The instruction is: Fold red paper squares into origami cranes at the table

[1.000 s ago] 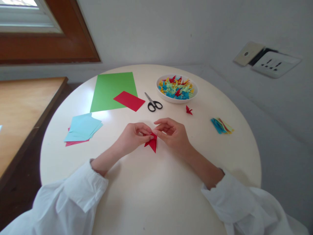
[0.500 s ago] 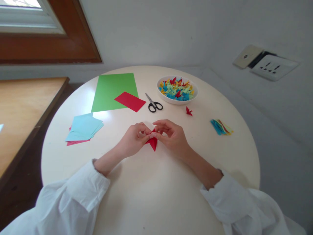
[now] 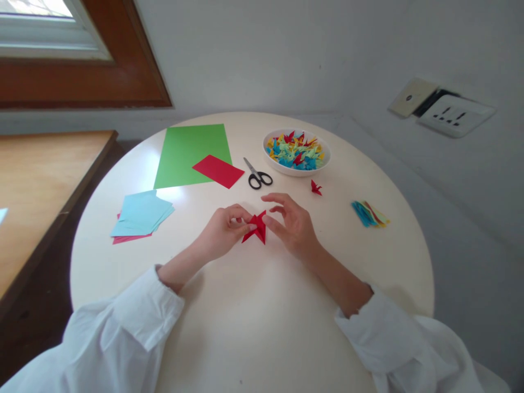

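A partly folded red paper piece (image 3: 256, 229) sits just above the round white table (image 3: 254, 327), near its middle. My left hand (image 3: 223, 229) pinches the piece's left side between thumb and fingers. My right hand (image 3: 291, 224) is beside the paper on the right, fingers spread and lifted, thumb close to the paper's edge but apparently not gripping it. Both wrists come out of white sleeves.
Farther back lie black scissors (image 3: 257, 174), a red sheet (image 3: 218, 171) overlapping a green sheet (image 3: 188, 153), and a white bowl (image 3: 296, 153) holding several small folded paper figures. A small red folded figure (image 3: 315, 188) is near the bowl. Light-blue sheets (image 3: 141, 214) lie left, coloured strips (image 3: 369, 213) right.
My right hand has let go of the red paper and opened its fingers. The paper has turned and risen slightly in my left hand's pinch.
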The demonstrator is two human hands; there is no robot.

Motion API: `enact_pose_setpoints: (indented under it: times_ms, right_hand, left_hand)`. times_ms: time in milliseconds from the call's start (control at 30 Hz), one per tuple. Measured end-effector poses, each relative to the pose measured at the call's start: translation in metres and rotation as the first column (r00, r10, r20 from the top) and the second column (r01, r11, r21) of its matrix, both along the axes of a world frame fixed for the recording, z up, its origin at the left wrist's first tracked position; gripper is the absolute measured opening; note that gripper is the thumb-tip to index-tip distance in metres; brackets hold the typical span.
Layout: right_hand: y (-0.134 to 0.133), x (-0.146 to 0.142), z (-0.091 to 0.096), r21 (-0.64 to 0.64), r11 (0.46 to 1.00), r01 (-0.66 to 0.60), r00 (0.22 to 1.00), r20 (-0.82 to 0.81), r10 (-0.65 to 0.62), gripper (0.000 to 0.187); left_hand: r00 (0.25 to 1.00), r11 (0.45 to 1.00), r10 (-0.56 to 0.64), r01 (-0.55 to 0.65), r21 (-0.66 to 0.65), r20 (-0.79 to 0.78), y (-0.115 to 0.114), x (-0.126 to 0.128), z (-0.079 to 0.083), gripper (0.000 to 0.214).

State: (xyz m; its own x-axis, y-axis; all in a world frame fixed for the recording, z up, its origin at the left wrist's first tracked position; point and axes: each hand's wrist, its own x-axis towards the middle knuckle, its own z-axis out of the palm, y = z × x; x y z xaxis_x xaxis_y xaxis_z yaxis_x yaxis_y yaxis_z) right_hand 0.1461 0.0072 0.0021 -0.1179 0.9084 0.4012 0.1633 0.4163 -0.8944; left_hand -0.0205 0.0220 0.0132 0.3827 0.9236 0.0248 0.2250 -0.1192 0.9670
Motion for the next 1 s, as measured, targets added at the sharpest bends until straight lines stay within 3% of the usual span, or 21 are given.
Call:
enact_pose_setpoints:
  times_ms: [200,400,700,833,1000]
  right_hand:
    - [0.004,0.003,-0.004,-0.209,0.937,-0.279,0.935,-0.281,0.215,0.029]
    - [0.004,0.002,-0.003,-0.282,0.899,-0.334,0.906,-0.358,0.225,0.033]
    - [0.006,0.000,-0.006,-0.269,0.948,-0.173,0.972,-0.200,0.121,0.016]
    - [0.008,0.001,-0.010,-0.207,0.977,-0.048,0.995,-0.096,0.029,0.010]
    - [0.006,0.002,-0.008,-0.043,0.995,0.088,0.994,0.068,-0.085,0.010]
  left_hand:
    - [0.993,0.999,0.008,-0.004,-0.034,0.119,0.000,0.000,-0.001,0.017]
    - [0.982,0.999,0.006,0.003,-0.046,0.188,0.001,0.000,-0.004,0.016]
    - [0.989,0.999,0.025,-0.020,-0.033,0.148,0.003,-0.001,-0.006,0.013]
    - [0.993,0.995,0.064,-0.071,0.070,0.096,0.003,-0.002,-0.002,0.013]
    - [0.992,0.960,0.111,-0.092,0.264,-0.058,0.001,-0.003,0.006,0.010]
